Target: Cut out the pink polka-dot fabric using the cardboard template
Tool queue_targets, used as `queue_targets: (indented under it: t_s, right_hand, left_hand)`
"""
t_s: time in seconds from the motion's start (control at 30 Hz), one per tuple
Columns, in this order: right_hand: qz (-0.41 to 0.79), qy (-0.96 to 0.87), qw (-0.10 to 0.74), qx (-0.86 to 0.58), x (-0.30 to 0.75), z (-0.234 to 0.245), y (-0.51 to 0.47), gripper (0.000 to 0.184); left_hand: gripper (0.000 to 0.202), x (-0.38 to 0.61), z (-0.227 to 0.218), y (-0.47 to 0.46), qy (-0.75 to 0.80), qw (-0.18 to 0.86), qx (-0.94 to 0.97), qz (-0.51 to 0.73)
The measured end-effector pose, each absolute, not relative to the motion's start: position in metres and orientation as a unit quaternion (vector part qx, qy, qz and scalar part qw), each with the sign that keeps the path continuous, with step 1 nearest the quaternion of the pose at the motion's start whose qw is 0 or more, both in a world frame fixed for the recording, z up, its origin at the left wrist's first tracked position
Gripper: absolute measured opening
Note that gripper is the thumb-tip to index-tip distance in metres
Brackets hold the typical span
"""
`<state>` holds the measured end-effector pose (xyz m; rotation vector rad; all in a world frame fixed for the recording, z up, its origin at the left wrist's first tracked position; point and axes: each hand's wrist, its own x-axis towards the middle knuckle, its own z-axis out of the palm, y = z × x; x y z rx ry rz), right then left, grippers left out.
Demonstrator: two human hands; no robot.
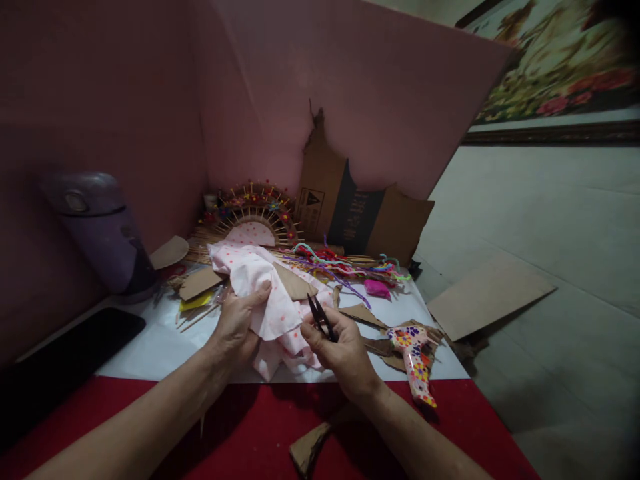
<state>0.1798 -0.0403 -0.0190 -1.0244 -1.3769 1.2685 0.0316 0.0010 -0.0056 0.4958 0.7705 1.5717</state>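
Observation:
My left hand is closed on a piece of white fabric with pink dots, its thumb lying on top. A tan cardboard piece shows among the folds. In my right hand is a pair of small black thread snips, with the blades apart and pointing up toward the fabric and the cardboard. The fabric droops over the white sheet between both hands. Its lower folds are partly covered by my fingers.
A flower-patterned glue gun lies at right by cardboard scraps. Behind are pipe cleaners, a half-round stick craft and a large cardboard sheet. A purple bottle and a black phone occupy the left.

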Motion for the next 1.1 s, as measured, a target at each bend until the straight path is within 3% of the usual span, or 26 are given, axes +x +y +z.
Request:
queue_targets:
  t_s: [0.43,0.6,0.7,0.9,0.97,1.1]
  right_hand:
    - [0.479,-0.591,0.493,-0.422,0.181,-0.021,-0.04,0.021]
    - [0.473,-0.592,0.501,-0.419,0.181,-0.02,-0.042,0.019]
    - [0.475,-0.586,0.503,-0.421,0.182,-0.02,-0.042,0.019]
    - [0.489,-0.573,0.517,-0.406,0.181,-0.021,-0.041,0.02]
    - [0.493,-0.574,0.521,-0.396,0.18,-0.021,-0.041,0.02]
    - [0.494,-0.581,0.523,-0.38,0.18,-0.019,-0.042,0.019]
  left_hand:
    - [0.032,0.032,-0.013,0.002,0.342,0.618,0.237,0.667]
    - [0.03,0.033,-0.014,0.0,0.397,0.63,0.297,0.598]
    - [0.033,0.033,-0.018,0.001,0.416,0.555,0.392,0.604]
    - [0.038,0.03,-0.018,-0.002,0.476,0.286,0.576,0.6]
    - [0.03,0.029,-0.015,-0.006,0.446,0.268,0.639,0.566]
    - [0.021,0.03,-0.01,-0.011,0.382,0.34,0.706,0.49]
